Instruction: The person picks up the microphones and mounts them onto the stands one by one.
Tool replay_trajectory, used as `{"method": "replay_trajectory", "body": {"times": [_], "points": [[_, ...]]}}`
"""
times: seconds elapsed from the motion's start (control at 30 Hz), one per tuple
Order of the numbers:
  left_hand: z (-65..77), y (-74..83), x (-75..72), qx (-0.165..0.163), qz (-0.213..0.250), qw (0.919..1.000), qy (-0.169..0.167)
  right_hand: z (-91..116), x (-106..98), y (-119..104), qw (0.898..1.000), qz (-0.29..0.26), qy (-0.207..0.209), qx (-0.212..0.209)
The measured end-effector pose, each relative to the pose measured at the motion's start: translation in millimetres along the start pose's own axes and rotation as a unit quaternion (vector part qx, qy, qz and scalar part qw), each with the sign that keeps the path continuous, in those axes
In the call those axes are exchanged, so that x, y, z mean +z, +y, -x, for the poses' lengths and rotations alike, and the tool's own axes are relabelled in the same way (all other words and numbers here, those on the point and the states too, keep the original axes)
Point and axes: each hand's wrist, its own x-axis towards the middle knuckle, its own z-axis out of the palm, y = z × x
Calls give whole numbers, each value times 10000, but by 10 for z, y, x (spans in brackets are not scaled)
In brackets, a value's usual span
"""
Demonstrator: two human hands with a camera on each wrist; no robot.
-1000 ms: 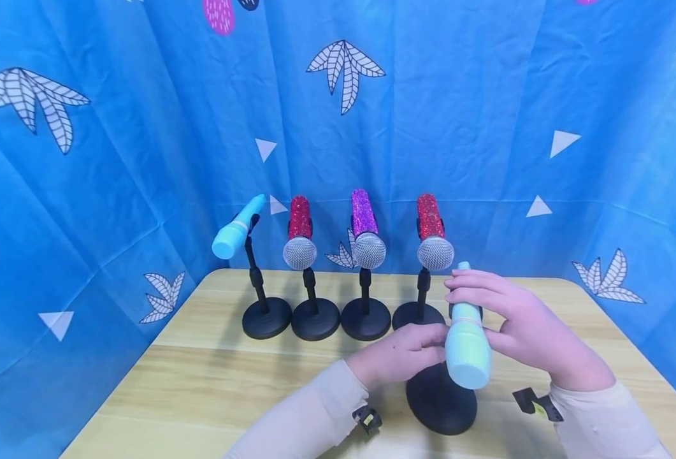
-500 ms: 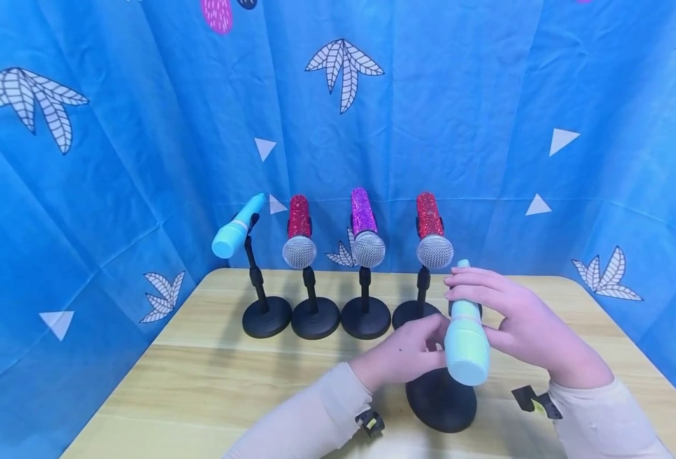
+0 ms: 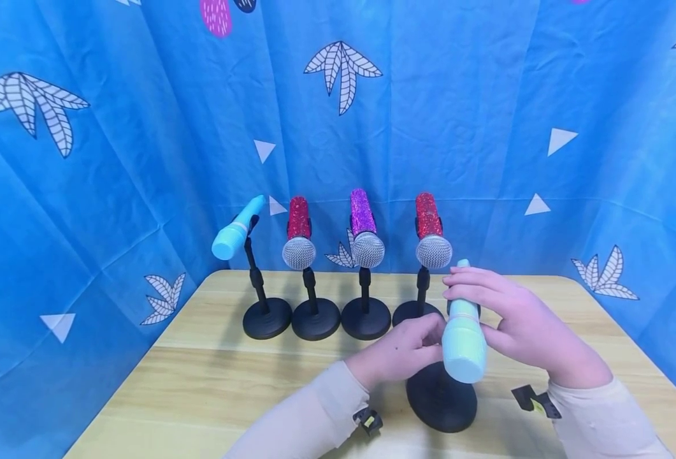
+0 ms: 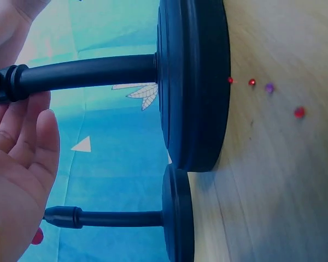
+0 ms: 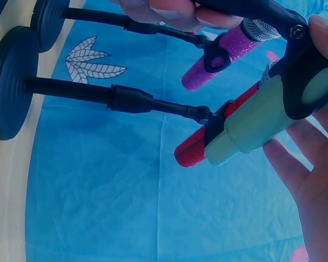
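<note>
A light green-blue microphone [image 3: 464,350] sits in the black clip [image 5: 305,82] of a desk stand at the front right. My right hand [image 3: 521,322] holds this microphone, fingers over its far part and thumb along its side. Below the clip, my left hand [image 3: 397,350] grips the stand's pole [image 4: 93,72] at its ringed collar [image 4: 13,83]. The round black base [image 3: 442,398] is down at the tabletop, and its pole is mostly hidden in the head view by the microphone and left hand.
Behind stands a row of microphones on black stands: a blue one [image 3: 237,229], a red glitter one [image 3: 299,220], a purple one [image 3: 363,213] and another red one [image 3: 428,217]. Several small red and purple beads [image 4: 299,112] lie on the wooden table [image 3: 200,395]. Blue patterned cloth [image 3: 458,95] hangs around.
The left hand's fingers have shifted slightly at the pole. The microphone's head end has moved a little up and to the left. The right hand stays on it, and the back row stands still.
</note>
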Motion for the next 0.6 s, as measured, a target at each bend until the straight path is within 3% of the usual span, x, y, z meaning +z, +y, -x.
{"method": "replay_trajectory", "body": {"times": [0.47, 0.6], "points": [[10, 25, 18, -195, 203, 9996, -54, -44, -38, -61, 9990, 121, 403, -122], [8, 22, 19, -179, 273, 9994, -77, -70, -66, -91, 9987, 154, 486, 69]]}}
